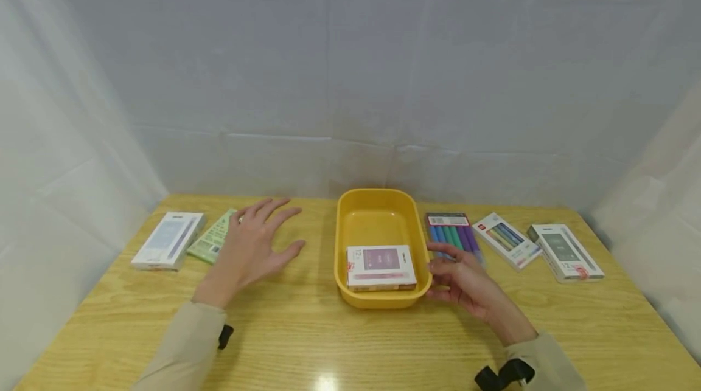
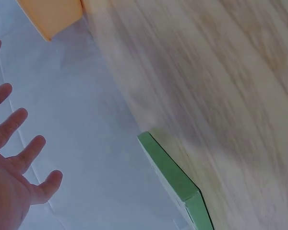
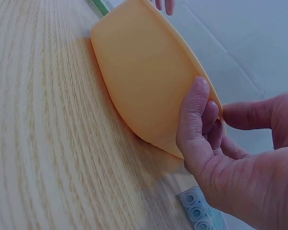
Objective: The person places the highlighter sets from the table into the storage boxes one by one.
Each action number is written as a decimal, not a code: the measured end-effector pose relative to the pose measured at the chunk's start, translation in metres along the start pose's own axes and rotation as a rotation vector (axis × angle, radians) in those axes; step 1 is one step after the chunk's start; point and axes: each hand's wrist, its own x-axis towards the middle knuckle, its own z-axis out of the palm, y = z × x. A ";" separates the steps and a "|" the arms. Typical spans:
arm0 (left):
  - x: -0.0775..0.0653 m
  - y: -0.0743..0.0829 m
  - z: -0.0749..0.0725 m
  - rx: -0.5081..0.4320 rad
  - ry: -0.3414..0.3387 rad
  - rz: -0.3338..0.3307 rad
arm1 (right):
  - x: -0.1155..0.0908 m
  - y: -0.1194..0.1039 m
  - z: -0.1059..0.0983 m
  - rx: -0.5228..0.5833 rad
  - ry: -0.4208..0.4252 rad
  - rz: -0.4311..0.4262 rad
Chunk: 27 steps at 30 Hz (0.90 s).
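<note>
A yellow plastic bin (image 1: pixel 378 217) stands on the table, with a white box with a purple label (image 1: pixel 381 266) lying inside its near end. At the bin's right side, my right hand (image 1: pixel 465 281) grips the rim with curled fingers; the right wrist view shows fingertips (image 3: pixel 198 88) against the outer wall. My left hand (image 1: pixel 249 251) hovers over the table, left of the bin, fingers spread and holding nothing. Below and beside it lies a green packet (image 1: pixel 210 239), partly covered by the hand. The left wrist view shows the edge of this green packet (image 2: pixel 170 167) well apart from the fingers.
A white box with a blue label (image 1: pixel 168 240) lies at the far left. Right of the bin are a pack of coloured markers (image 1: pixel 451 233), a white box of coloured pens (image 1: pixel 506 240) and a white box with a dark label (image 1: pixel 566 252). Pale sheeting (image 1: pixel 372 75) hangs behind the table.
</note>
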 end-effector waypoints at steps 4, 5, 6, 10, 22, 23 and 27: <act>-0.001 -0.006 0.001 -0.009 -0.003 -0.014 | 0.000 0.000 0.000 0.007 -0.001 0.001; -0.002 -0.007 0.001 -0.008 -0.004 -0.020 | 0.000 0.000 0.000 0.008 -0.001 0.002; -0.002 -0.009 0.001 -0.009 -0.005 -0.025 | -0.001 0.000 0.000 0.008 0.001 0.003; -0.005 -0.015 0.002 -0.009 -0.012 -0.049 | -0.001 0.000 0.000 0.005 0.005 0.007; -0.013 -0.031 0.000 0.009 -0.048 -0.117 | -0.001 0.000 0.000 0.005 0.004 0.009; -0.014 -0.032 -0.001 0.009 -0.051 -0.125 | -0.001 0.000 0.000 0.003 0.005 0.009; -0.016 -0.036 -0.003 0.025 -0.070 -0.161 | 0.000 -0.001 0.000 0.000 0.008 0.012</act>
